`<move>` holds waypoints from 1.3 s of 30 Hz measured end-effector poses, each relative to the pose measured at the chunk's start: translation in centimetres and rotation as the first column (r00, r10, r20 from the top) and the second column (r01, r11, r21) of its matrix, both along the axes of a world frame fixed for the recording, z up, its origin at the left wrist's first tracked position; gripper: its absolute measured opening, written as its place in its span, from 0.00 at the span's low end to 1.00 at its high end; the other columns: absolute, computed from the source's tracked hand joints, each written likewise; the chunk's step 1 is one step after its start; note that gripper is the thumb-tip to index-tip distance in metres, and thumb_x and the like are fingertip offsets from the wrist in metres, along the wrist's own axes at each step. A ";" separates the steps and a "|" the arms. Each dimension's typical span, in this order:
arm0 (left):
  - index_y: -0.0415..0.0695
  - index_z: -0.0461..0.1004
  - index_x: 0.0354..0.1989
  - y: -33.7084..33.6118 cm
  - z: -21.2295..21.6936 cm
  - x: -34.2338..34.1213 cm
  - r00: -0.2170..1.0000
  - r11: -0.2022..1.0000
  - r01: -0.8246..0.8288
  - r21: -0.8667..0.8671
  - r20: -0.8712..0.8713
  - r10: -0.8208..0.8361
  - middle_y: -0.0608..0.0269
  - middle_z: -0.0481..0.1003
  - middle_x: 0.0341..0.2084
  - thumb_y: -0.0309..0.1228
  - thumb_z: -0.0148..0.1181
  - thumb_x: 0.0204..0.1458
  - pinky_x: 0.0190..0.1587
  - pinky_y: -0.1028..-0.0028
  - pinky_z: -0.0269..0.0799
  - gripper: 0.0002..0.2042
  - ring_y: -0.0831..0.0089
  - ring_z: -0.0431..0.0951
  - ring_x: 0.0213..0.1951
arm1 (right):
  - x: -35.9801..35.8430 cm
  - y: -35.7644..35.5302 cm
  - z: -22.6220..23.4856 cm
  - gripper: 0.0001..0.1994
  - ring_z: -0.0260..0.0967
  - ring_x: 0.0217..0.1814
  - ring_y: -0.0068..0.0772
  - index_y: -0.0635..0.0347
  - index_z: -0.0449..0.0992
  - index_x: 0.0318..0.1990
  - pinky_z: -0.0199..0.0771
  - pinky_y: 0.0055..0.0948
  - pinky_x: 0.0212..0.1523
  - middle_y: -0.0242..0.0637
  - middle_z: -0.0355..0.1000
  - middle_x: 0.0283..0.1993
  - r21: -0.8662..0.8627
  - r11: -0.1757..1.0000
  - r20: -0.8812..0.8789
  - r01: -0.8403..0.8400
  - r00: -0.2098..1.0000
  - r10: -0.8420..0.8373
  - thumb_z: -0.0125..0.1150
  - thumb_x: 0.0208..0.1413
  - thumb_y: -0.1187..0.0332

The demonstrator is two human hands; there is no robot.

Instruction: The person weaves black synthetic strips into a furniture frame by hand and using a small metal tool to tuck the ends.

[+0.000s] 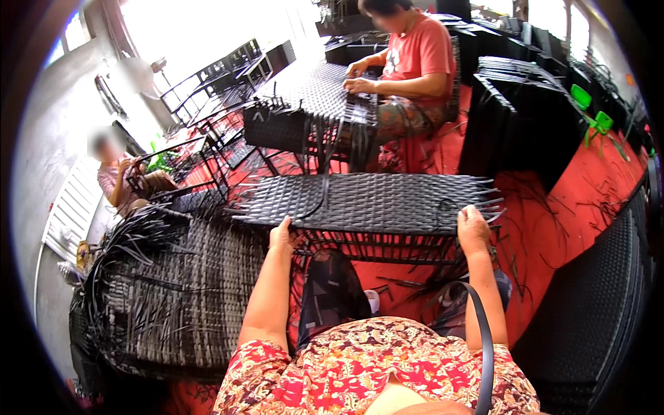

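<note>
Across my lap area lies a long woven panel (pixel 387 200) of flat dark grey strips, with loose strip ends sticking out at its left and right ends. Under it a black frame with thin bars (pixel 373 247) shows along the near side. My left hand (pixel 283 234) is closed on the panel's near edge toward the left, thumb up and the other fingers mostly hidden below. At the near right corner my right hand (pixel 473 229) grips the same edge, thumb on top. A long loose strip (pixel 324 194) curves over the panel's left part.
A large woven piece (pixel 180 290) with loose strips lies at my left. Beyond the panel a person (pixel 422 62) in a red shirt works at a woven table (pixel 304 90). Another person (pixel 114 173) sits far left. Woven panels (pixel 588 304) stand right; strip scraps litter the red floor (pixel 539 277).
</note>
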State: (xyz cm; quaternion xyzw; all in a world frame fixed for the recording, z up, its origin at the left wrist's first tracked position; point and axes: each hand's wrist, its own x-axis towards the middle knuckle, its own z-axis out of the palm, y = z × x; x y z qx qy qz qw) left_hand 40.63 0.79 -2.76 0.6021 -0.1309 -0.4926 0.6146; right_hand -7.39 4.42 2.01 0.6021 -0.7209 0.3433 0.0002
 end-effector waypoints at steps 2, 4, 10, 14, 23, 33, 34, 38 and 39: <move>0.42 0.70 0.38 -0.6 0.0 -0.4 0.999 1.000 0.000 0.026 -0.035 0.001 0.60 0.71 0.27 0.35 0.60 0.49 0.22 0.62 0.72 0.12 0.64 0.73 0.22 | -0.2 0.1 -0.2 0.07 0.70 0.36 0.48 0.53 0.68 0.33 0.69 0.44 0.34 0.40 0.72 0.34 0.010 0.999 -0.003 0.032 0.999 -0.032 0.53 0.53 0.61; 0.43 0.70 0.39 -1.0 -0.1 -0.8 1.000 0.997 0.022 0.068 -0.017 -0.021 0.60 0.72 0.29 0.36 0.60 0.49 0.25 0.62 0.72 0.13 0.64 0.73 0.24 | -0.6 0.2 -0.4 0.07 0.70 0.37 0.47 0.53 0.68 0.33 0.69 0.44 0.34 0.40 0.72 0.34 0.005 0.999 -0.011 0.032 0.999 -0.032 0.53 0.53 0.61; 0.44 0.70 0.40 -0.8 -0.4 -0.1 0.998 0.996 0.062 0.069 -0.038 -0.059 0.61 0.72 0.29 0.38 0.59 0.50 0.23 0.62 0.69 0.13 0.64 0.74 0.24 | -0.3 0.6 0.2 0.08 0.71 0.37 0.47 0.53 0.68 0.33 0.70 0.43 0.35 0.39 0.73 0.34 0.052 0.998 -0.025 0.045 0.999 -0.044 0.52 0.53 0.61; 0.44 0.70 0.34 -1.0 -0.7 0.1 0.997 0.995 0.080 0.051 -0.023 -0.079 0.63 0.72 0.26 0.37 0.58 0.51 0.29 0.59 0.76 0.10 0.63 0.75 0.27 | -0.5 0.4 -0.1 0.07 0.71 0.36 0.47 0.53 0.69 0.33 0.70 0.43 0.34 0.38 0.73 0.34 0.026 0.999 -0.032 0.037 0.999 -0.036 0.53 0.53 0.61; 0.44 0.71 0.36 -0.2 -0.3 -0.6 0.997 0.996 0.073 0.047 0.014 -0.074 0.64 0.72 0.24 0.40 0.58 0.51 0.22 0.67 0.69 0.13 0.68 0.74 0.22 | -0.1 0.6 0.1 0.08 0.70 0.35 0.49 0.54 0.69 0.32 0.69 0.43 0.34 0.41 0.73 0.32 -0.006 1.000 0.017 0.020 1.000 -0.020 0.54 0.53 0.61; 0.40 0.68 0.43 6.4 0.7 -0.6 0.990 0.985 0.000 -0.175 0.137 0.025 0.64 0.71 0.34 0.31 0.52 0.53 0.28 0.75 0.70 0.11 0.74 0.74 0.32 | -5.5 1.3 0.9 0.05 0.61 0.23 0.16 0.59 0.70 0.26 0.62 0.19 0.26 0.25 0.66 0.21 -0.107 0.973 0.663 -0.203 0.715 0.222 0.57 0.51 0.74; 0.40 0.68 0.43 7.4 1.4 -1.2 0.975 0.976 0.010 -0.216 0.217 0.038 0.64 0.71 0.34 0.30 0.51 0.54 0.28 0.77 0.69 0.10 0.76 0.74 0.31 | -6.1 1.7 1.3 0.05 0.60 0.22 0.16 0.59 0.70 0.26 0.62 0.19 0.26 0.25 0.65 0.21 -0.109 0.973 0.641 -0.201 0.734 0.224 0.57 0.51 0.74; 0.42 0.72 0.38 9.7 4.5 -5.5 0.949 0.854 0.255 -0.452 0.287 -0.132 0.67 0.73 0.26 0.24 0.49 0.54 0.24 0.84 0.68 0.06 0.83 0.72 0.24 | -6.2 4.3 4.0 0.05 0.59 0.23 0.14 0.60 0.70 0.26 0.60 0.20 0.24 0.24 0.65 0.20 -0.075 0.980 0.557 -0.184 0.808 0.194 0.57 0.51 0.73; 0.42 0.73 0.38 10.3 5.7 -7.0 0.915 0.834 0.349 -0.428 0.347 -0.205 0.66 0.73 0.27 0.24 0.50 0.54 0.25 0.84 0.68 0.06 0.83 0.73 0.25 | -5.5 5.4 5.3 0.05 0.60 0.23 0.15 0.60 0.70 0.26 0.60 0.21 0.24 0.25 0.65 0.20 -0.056 0.983 0.523 -0.176 0.833 0.179 0.57 0.51 0.73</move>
